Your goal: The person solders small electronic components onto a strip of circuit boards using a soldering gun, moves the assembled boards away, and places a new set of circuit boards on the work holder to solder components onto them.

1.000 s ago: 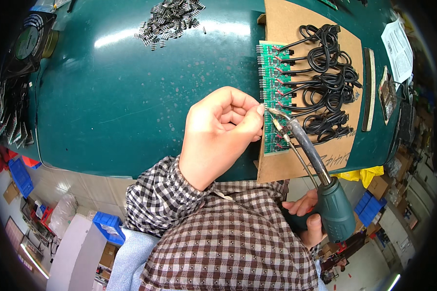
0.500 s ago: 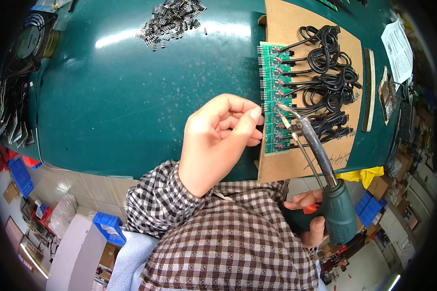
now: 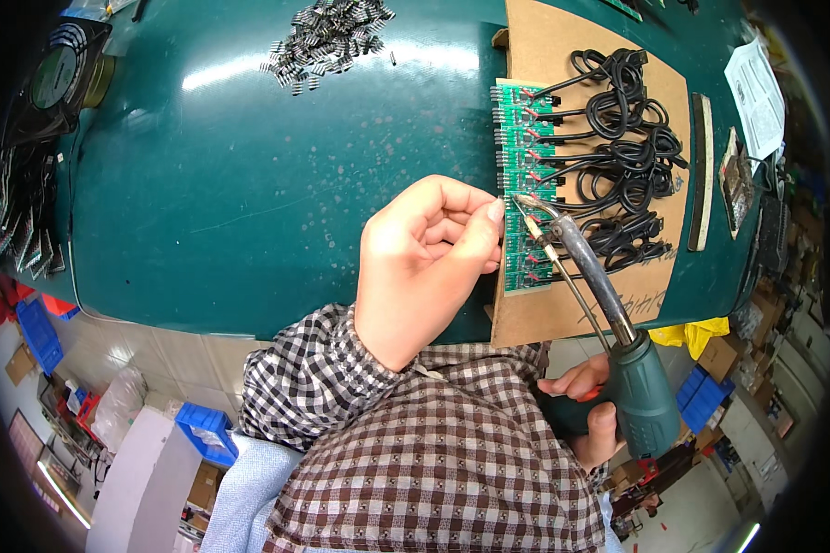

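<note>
A strip of green circuit boards lies along the left side of a brown cardboard sheet. Red wires and bundled black cables run off the boards to the right. My left hand is at the strip's left edge, thumb and forefinger pinched together; whatever is between the fingertips is hidden. My right hand grips a dark green soldering gun at the lower right. Its bent metal tip and the thin solder feed tube beside it reach the boards close to my left fingertips.
Small black pin connectors are heaped at the far side of the green table. A fan stands at the left edge, with stacked parts below it. On the right lie a long narrow bar and a white paper sheet.
The soldering gun's tip has shifted left across the boards toward my left fingertips. My left hand has moved slightly right, still pinched.
</note>
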Demonstrator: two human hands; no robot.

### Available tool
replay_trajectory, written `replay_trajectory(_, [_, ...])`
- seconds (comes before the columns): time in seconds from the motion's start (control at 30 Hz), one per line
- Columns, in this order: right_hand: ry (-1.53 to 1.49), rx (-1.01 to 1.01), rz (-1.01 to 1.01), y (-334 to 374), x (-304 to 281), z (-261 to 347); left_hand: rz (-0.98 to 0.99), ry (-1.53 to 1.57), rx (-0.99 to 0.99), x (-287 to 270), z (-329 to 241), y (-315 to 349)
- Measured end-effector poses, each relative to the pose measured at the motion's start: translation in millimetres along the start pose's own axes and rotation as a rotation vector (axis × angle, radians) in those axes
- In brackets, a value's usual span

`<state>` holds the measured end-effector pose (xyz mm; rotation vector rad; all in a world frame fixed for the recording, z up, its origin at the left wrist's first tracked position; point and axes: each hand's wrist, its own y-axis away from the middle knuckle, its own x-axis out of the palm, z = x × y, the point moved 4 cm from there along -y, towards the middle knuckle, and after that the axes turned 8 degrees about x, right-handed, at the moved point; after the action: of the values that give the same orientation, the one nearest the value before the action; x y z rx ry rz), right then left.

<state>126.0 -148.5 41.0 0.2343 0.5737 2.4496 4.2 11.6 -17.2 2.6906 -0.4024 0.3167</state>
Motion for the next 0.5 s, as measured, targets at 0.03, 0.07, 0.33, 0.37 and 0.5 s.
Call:
replay_trajectory(0.03, [0.0, 0.0, 0.0, 0.1, 0.8, 0.5, -0.001, -0.005, 0.012, -0.1, 0.1, 0.0])
replay_trajectory(0.07, [0.004, -0.001, -0.009, 0.1, 1.2, 1.1, 0.0, -0.011, 0.023, 0.4, 0.1, -0.2])
replay_trajectory(0.33, [0.04, -0.007, -0.005, -0.7, -0.3, 1.9, -0.014, 0.039, 0.006, 1.9, -1.2, -0.6])
replay_trajectory(0.37, [0.032, 0.01, 0.005, 0.0, -1.3, 0.6, -0.016, 0.042, 0.008, 1.5, -1.0, -0.2])
replay_trajectory(0.5, [0.023, 0.022, -0.005, 0.7, -0.8, 0.7, -0.019, 0.045, 0.011, 1.7, 0.8, 0.4])
